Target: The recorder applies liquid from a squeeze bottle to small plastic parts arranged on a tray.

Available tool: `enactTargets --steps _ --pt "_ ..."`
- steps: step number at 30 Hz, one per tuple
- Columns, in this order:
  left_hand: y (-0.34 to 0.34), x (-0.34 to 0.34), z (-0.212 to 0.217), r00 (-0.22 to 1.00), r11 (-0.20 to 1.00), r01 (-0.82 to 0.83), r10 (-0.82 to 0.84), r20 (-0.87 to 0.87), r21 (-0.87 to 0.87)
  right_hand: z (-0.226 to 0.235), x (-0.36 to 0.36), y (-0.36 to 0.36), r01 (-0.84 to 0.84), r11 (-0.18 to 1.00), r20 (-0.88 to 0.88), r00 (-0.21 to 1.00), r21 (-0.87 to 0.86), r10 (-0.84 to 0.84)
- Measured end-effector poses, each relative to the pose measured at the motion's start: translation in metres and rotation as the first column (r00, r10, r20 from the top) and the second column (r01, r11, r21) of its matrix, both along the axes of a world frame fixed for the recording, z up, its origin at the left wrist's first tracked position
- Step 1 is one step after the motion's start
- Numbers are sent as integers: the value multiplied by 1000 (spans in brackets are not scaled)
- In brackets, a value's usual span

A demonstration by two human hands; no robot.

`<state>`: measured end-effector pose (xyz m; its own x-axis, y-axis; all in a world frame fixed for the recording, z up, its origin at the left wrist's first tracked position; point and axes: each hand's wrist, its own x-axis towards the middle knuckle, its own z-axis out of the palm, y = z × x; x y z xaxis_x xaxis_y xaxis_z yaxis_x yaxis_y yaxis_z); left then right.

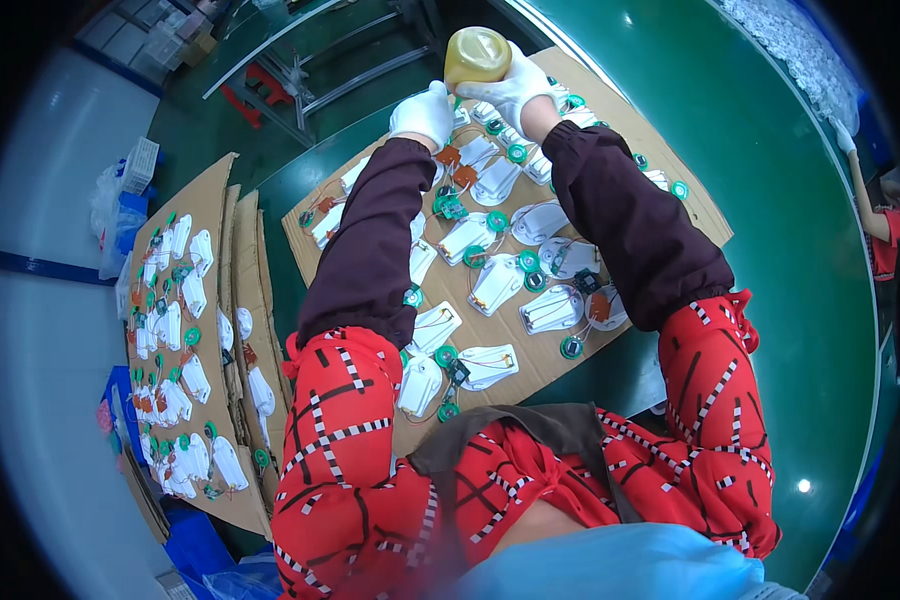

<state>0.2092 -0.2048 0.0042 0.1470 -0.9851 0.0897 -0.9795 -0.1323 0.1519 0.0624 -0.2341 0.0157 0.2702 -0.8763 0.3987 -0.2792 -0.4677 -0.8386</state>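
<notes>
At the far end of the cardboard sheet (380, 165), my white-gloved right hand (515, 90) is wrapped round a squeeze bottle (477, 57) of yellowish, see-through plastic. The bottle is tipped with its base up, and its lower end is hidden behind my hands. Just left of it, my gloved left hand (423, 115) has its fingers drawn together close to the bottle. What they hold, if anything, I cannot make out. Below both hands lie several white plastic housings (498, 280), wired to round green-rimmed parts (446, 355) and small circuit boards (450, 205).
More cardboard sheets (245, 230) bearing similar housings stand at the left. The green table (770, 250) stretches to the right, with a heap of clear plastic pieces (795, 50) at the far right. A person in red (885, 240) is at the right edge. A red stool (260, 95) stands beyond.
</notes>
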Motion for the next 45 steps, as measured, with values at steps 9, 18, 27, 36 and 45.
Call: enactTargets --steps 9,18,27,36,45 --pt "2 -4 -4 996 998 57 -56 77 -15 -5 -1 -7 29 999 -3 1000 -24 -29" --pt "-7 5 -17 989 997 71 -67 128 -28 13 3 12 72 997 -126 989 2 -72" --pt "-5 -3 -15 982 997 75 -68 175 -29 10 0 9 57 997 -165 984 -55 -65" --pt "-1 -3 -12 987 997 65 -60 146 -31 11 0 11 49 997 -177 983 -52 -58" --pt "7 -7 -4 989 994 98 -93 117 -39 9 -7 10 19 999 -133 991 -38 -23"
